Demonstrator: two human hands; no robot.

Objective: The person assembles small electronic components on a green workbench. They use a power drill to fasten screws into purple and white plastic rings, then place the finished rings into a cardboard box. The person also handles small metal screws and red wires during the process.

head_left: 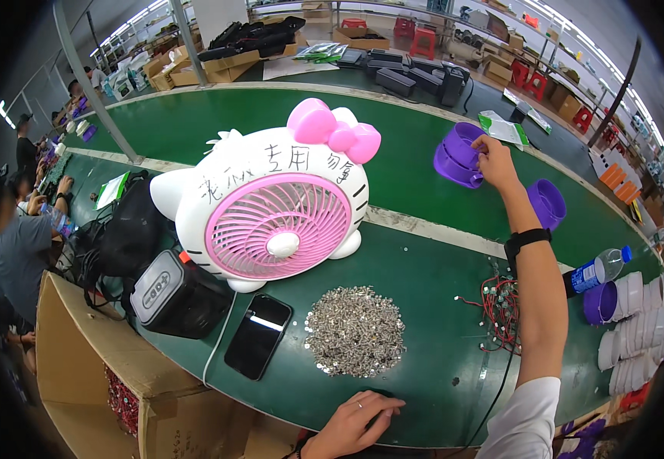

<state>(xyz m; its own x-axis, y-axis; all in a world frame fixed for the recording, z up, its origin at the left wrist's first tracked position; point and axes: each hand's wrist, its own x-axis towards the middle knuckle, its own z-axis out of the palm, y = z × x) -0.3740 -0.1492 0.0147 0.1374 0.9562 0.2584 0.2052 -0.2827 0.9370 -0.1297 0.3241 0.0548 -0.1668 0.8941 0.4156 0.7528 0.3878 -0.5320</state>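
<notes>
My right hand reaches far out over the green conveyor belt, its fingers closed on the rim of a round purple plastic housing. This housing looks like two stacked rings; whether they are joined I cannot tell. A second purple housing stands to the right, beside my forearm. At the near edge of the table lies my left hand, fingers loosely stretched out and holding nothing. Just beyond it is a heap of small metal screws. A bundle of red wires with small parts lies left of my right forearm.
A white-and-pink cat-shaped fan stands behind the screws. Left are a black phone, a dark boxy device and a cardboard box. At right stand a bottle and stacked white cups. People sit far left.
</notes>
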